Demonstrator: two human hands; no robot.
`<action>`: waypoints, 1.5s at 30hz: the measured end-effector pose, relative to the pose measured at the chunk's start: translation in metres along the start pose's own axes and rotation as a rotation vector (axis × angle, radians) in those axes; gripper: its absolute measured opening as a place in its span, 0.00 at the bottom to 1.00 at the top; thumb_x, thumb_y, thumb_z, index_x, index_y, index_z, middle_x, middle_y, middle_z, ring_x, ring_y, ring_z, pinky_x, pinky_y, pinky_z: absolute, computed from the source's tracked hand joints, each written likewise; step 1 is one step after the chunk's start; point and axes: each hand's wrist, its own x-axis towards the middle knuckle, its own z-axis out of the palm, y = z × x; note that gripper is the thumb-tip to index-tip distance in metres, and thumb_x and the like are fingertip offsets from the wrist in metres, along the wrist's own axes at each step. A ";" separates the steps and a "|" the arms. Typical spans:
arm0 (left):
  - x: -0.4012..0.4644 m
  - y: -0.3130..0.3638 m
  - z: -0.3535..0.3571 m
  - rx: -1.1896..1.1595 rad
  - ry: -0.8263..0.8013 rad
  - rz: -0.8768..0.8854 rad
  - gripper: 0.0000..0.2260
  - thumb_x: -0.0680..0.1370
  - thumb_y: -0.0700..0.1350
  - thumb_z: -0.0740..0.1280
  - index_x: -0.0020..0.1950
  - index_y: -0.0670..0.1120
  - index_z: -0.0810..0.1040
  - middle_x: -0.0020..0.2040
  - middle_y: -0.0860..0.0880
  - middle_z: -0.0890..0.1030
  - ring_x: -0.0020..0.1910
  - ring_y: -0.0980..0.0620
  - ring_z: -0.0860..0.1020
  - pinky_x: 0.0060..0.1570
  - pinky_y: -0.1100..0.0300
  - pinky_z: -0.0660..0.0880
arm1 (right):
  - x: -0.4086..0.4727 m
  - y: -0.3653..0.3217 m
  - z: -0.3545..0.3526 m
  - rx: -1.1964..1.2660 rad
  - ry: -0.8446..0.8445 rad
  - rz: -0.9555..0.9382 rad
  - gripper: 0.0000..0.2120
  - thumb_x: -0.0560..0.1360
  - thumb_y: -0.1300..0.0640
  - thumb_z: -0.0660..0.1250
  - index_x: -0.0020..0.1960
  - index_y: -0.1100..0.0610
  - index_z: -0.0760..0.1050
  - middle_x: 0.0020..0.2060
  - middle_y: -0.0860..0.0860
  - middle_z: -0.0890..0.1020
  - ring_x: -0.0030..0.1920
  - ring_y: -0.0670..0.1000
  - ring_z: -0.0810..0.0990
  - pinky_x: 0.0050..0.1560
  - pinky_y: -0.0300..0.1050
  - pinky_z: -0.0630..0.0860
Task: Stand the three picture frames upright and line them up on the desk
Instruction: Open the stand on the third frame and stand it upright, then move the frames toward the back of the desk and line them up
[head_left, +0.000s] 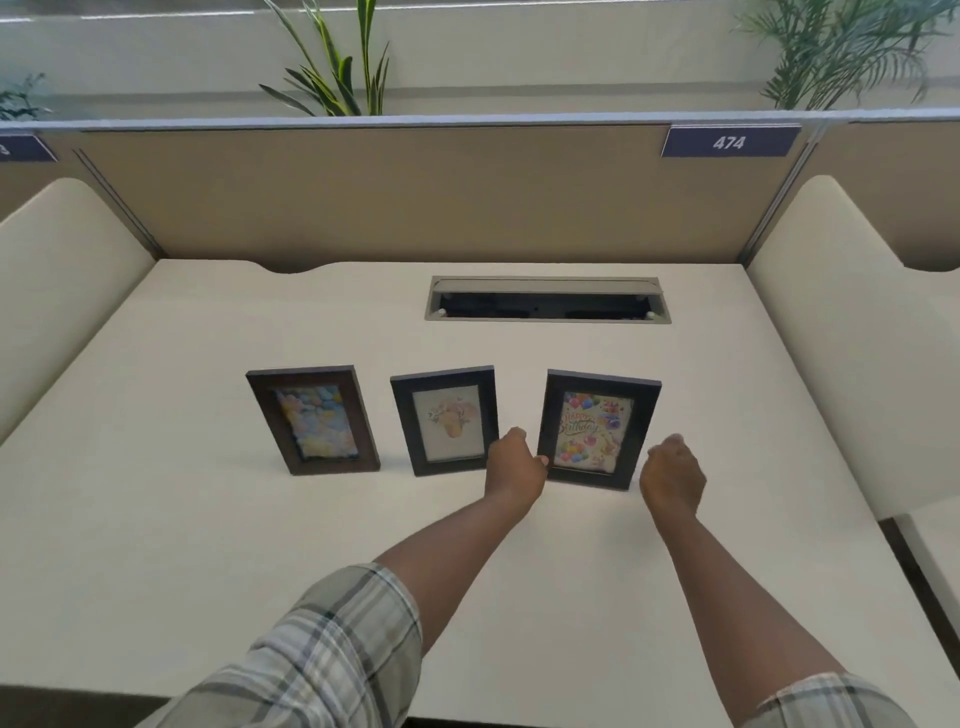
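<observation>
Three picture frames stand upright in a row on the white desk (208, 545). The left one is a brown frame (313, 419) with a pastel picture. A dark frame with a flower picture (445, 420) stands in the middle. On the right is a dark frame with a birthday balloon card (597, 428), turned slightly. My left hand (514, 465) touches that frame's lower left corner with its fingertips. Just off the frame's right edge, my right hand (672, 475) hovers with curled fingers, apparently not touching it.
A cable slot with a grey lid (548, 299) is set into the desk behind the frames. A beige partition (415, 197) with a "474" label (730, 141) closes the back, with plants above. Cream side panels flank the desk.
</observation>
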 end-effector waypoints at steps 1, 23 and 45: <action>-0.004 -0.006 -0.006 0.030 -0.004 0.011 0.13 0.77 0.40 0.68 0.61 0.39 0.75 0.58 0.42 0.79 0.50 0.48 0.76 0.46 0.59 0.71 | -0.011 0.004 0.001 -0.033 0.018 -0.004 0.14 0.81 0.58 0.48 0.54 0.63 0.70 0.50 0.62 0.77 0.42 0.55 0.69 0.43 0.49 0.66; 0.003 -0.170 -0.219 0.035 0.409 -0.435 0.16 0.72 0.41 0.67 0.59 0.40 0.71 0.58 0.39 0.78 0.57 0.38 0.78 0.56 0.48 0.77 | -0.211 -0.146 0.194 -0.131 -0.430 -0.417 0.12 0.79 0.53 0.58 0.54 0.60 0.75 0.49 0.57 0.81 0.45 0.55 0.78 0.42 0.43 0.71; 0.107 -0.202 -0.316 -0.533 -0.294 -0.016 0.22 0.65 0.27 0.64 0.54 0.47 0.77 0.48 0.51 0.82 0.52 0.48 0.79 0.44 0.59 0.78 | -0.209 -0.230 0.258 -0.037 -0.171 -0.337 0.10 0.79 0.58 0.60 0.59 0.57 0.67 0.54 0.56 0.77 0.51 0.57 0.77 0.44 0.49 0.74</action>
